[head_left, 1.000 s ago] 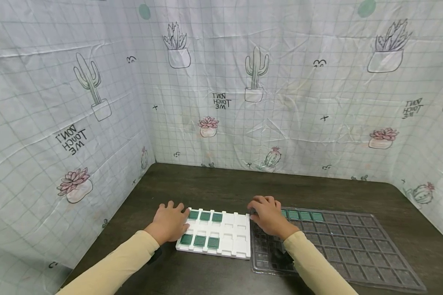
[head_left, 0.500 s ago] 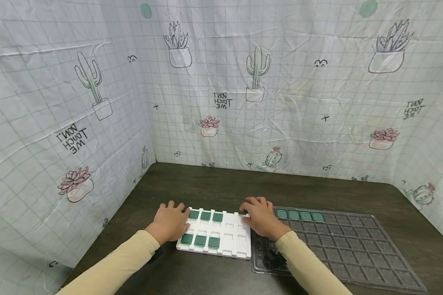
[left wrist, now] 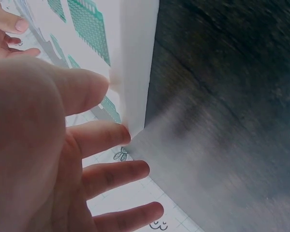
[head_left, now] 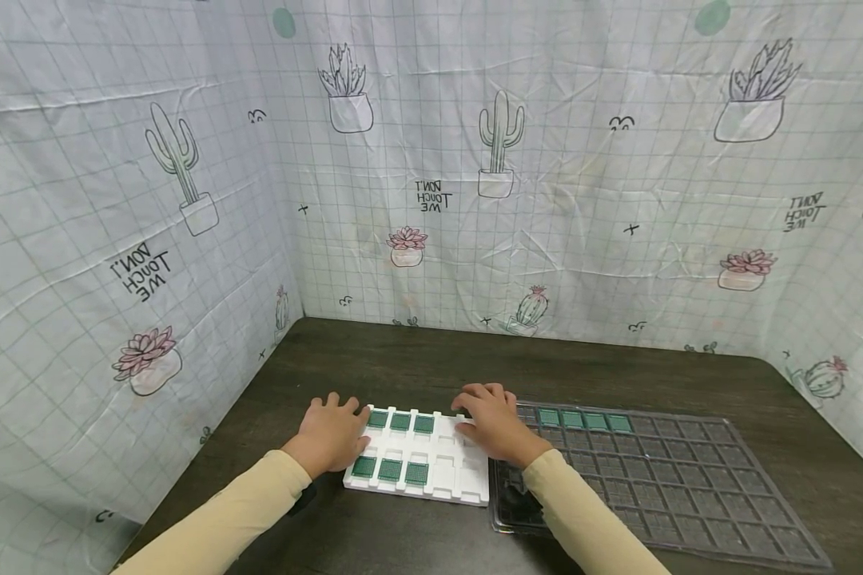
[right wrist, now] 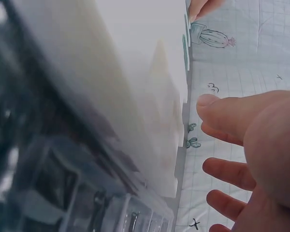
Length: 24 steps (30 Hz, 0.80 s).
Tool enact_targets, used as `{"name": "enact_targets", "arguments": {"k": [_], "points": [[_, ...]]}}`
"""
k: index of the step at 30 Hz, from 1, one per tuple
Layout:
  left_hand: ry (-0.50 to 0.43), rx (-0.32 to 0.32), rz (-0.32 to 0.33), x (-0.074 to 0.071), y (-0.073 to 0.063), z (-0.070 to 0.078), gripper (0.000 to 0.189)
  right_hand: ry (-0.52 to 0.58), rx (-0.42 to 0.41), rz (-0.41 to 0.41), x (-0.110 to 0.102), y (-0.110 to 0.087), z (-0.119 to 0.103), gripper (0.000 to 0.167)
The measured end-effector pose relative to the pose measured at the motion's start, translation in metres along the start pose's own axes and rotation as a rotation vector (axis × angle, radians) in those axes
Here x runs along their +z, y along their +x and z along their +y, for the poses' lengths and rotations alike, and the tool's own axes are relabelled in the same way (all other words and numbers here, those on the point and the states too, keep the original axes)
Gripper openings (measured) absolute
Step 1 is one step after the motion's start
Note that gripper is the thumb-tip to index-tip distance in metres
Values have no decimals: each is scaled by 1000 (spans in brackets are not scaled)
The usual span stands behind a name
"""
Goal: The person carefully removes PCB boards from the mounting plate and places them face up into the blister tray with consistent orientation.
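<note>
In the head view my left hand (head_left: pixel 331 431) rests at the left edge of a white slotted tray (head_left: pixel 439 444). The left wrist view shows its thumb and index finger touching the tray's edge near a corner, the other fingers extended. Small green square chips (head_left: pixel 416 473) with a dotted surface fill the tray's left slots in two rows. My right hand (head_left: pixel 495 423) is over the tray's upper right end, covering some slots. In the right wrist view its fingers (right wrist: pixel 227 172) are loosely bent, and nothing shows between them and the thumb.
A clear plastic compartment tray (head_left: pixel 690 479) lies right of the white one on the dark wooden table (head_left: pixel 403 351). Several green chips (head_left: pixel 594 420) sit in its back row. Printed cloth (head_left: pixel 561 160) hangs behind and at both sides.
My right hand has moved left, from the near corner of the clear tray to above the white tray's right end. The left hand and the visible chips have stayed put.
</note>
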<state>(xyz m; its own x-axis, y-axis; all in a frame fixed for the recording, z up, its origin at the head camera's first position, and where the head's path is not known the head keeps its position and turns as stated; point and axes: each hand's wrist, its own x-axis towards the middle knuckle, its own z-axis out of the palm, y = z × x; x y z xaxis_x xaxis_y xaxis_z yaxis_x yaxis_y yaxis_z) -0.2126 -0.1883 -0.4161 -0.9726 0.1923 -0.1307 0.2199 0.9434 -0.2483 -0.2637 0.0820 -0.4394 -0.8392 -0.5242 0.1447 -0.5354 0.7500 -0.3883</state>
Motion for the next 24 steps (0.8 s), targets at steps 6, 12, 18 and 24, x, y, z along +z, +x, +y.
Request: {"name": "enact_targets", "arguments": {"k": [6,12,18,24], "points": [[9,-1,1,1,2,0,56,-9,-4,0,1,1,-5,27],[19,1,10,2,4,1,57,9,-5,-1,3,4,-10,29],[20,-8,9,4,4,1,57,56,-28,-6,11,8,-18,29],[31,-8,8,5,3,-1,57,67,-40,0,18,10,-24,29]]}}
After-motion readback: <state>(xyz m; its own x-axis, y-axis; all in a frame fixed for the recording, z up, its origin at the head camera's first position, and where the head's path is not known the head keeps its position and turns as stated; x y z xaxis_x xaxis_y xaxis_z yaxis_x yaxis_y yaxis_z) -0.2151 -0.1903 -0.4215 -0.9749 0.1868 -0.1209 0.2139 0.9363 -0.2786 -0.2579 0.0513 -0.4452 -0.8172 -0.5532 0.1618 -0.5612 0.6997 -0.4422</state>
